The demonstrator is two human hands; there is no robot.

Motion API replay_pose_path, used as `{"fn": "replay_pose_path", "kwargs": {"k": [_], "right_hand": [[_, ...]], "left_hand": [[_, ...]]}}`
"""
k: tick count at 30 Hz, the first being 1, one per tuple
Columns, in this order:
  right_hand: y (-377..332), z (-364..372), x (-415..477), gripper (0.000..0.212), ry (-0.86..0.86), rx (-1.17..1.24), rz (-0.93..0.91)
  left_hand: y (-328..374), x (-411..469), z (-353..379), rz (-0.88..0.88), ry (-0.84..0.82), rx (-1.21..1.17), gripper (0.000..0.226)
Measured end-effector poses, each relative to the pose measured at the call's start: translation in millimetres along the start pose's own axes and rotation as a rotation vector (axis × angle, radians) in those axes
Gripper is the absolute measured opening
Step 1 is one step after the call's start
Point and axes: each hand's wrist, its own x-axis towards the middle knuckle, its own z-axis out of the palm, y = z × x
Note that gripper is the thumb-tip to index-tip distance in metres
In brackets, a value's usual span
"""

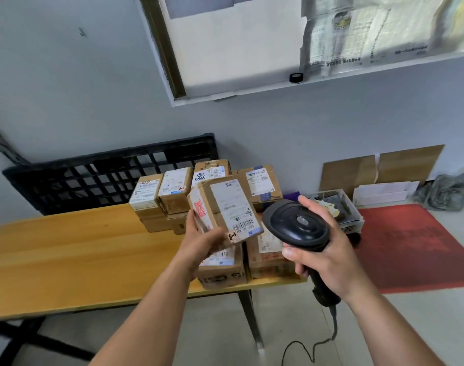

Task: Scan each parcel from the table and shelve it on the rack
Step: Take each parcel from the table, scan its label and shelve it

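Your left hand (199, 241) holds one parcel (225, 207) tilted above the surface (80, 249), label up, the grip clamped on its lower end. Your right hand (323, 247) is wrapped round the scanner (297, 224) just beside it. Stacked parcels (172, 191) lie beneath and behind. A black crate (106, 173) leans on the wall; a white basket (352, 207) and a red mat (410, 247) lie to the right.

Parcel depot: labelled cartons (209, 204), barcode scanner (297, 225).
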Motion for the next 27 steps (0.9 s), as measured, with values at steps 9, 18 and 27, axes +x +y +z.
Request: {"fn": "replay_pose_path", "kwargs": {"k": [9, 18, 27], "right_hand": [[-35.5, 72.6, 9.0, 0.085, -0.210, 0.103, -0.031], [-35.8, 111.0, 11.4, 0.083, -0.338, 0.007, -0.016], [-29.7, 111.2, 14.9, 0.081, -0.368, 0.008, 0.000]], "left_hand": [[4.8, -17.9, -85.0, 0.154, 0.134, -0.031, 0.111], [13.1, -37.0, -127.3, 0.226, 0.218, -0.035, 0.112], [11.3, -45.9, -134.9, 0.214, 0.270, -0.055, 0.112]]}}
